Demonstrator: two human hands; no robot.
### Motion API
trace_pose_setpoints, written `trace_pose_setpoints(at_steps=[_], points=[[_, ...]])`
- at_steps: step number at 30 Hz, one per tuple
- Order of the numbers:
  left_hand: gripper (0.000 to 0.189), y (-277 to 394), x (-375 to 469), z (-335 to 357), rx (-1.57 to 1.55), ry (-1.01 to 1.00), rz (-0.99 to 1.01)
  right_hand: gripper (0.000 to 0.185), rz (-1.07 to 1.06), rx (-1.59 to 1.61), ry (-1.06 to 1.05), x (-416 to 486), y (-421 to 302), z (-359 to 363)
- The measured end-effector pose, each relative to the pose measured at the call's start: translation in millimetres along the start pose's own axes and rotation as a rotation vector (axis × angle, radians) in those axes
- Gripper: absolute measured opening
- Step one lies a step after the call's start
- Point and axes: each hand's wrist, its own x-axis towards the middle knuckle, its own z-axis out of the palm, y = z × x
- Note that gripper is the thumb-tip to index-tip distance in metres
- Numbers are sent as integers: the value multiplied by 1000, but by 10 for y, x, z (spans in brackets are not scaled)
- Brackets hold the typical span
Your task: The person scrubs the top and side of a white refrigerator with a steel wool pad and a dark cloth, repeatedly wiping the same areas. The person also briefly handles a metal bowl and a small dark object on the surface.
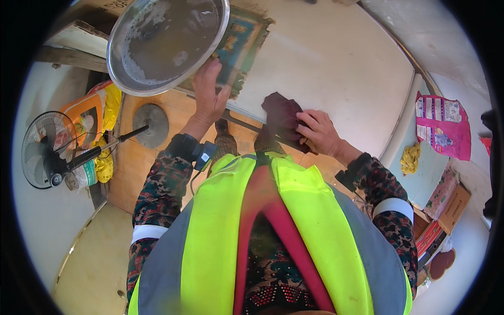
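My right hand (319, 132) grips a dark maroon cloth (281, 114), which hangs over the front edge of the white tabletop (327, 63). Ahead and to the left, my left hand (209, 92) is spread with its thumb apart, holding nothing. Its fingertips are up against or just short of the rim of a round metal basin (181, 84); I cannot tell if they touch. Murky grey water (173, 39) with foam along one side fills much of the basin. A worn blue and green patterned mat (240, 43) shows beside and partly beneath it.
A black standing fan (49, 149) and its round base (151, 126) are at the left, beside orange and yellow bags (84, 114). To the right lie a pink printed bag (445, 128), a crumpled yellow cloth (410, 157) and a cardboard box (454, 208).
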Motion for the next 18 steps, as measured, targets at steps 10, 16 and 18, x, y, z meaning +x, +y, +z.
trace_pose_setpoints(at_steps=[10,16,18], points=[[63,-307,182,-50,-32,-237,140,37,642,-266,485,1906,725,902],[70,-282,155,-33,-51,-257,17,45,627,261,363,2680,921,831],[74,-266,153,-43,-60,-298,-71,44,687,23,512,2638,1153,599]])
